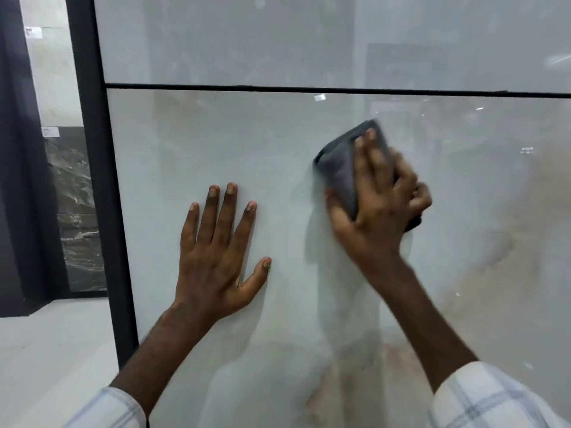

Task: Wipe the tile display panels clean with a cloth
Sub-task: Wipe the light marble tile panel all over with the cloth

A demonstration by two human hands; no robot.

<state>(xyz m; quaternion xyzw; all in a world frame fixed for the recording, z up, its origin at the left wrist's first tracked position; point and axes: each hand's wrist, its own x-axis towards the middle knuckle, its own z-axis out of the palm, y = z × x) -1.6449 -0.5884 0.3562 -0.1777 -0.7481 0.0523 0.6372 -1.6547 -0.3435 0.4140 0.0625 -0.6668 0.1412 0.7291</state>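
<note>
Right grip point(383, 199) clutches grey cloth point(338, 168) pressed on lower tile panel point(185, 143), left grip point(216, 254) released, palm flat on same panel beside it, so bare skin could smear fresh prints there.

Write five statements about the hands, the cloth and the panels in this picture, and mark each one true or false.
1. The left hand lies flat on the lower panel with its fingers spread. True.
2. The cloth is white. False: it is dark grey.
3. The right hand holds the cloth against the lower panel. True.
4. The cloth is on the panel above the black strip. False: it is below the strip, on the lower panel.
5. Both hands grip the cloth. False: only the right hand does, and the left hand is apart from it.
</note>
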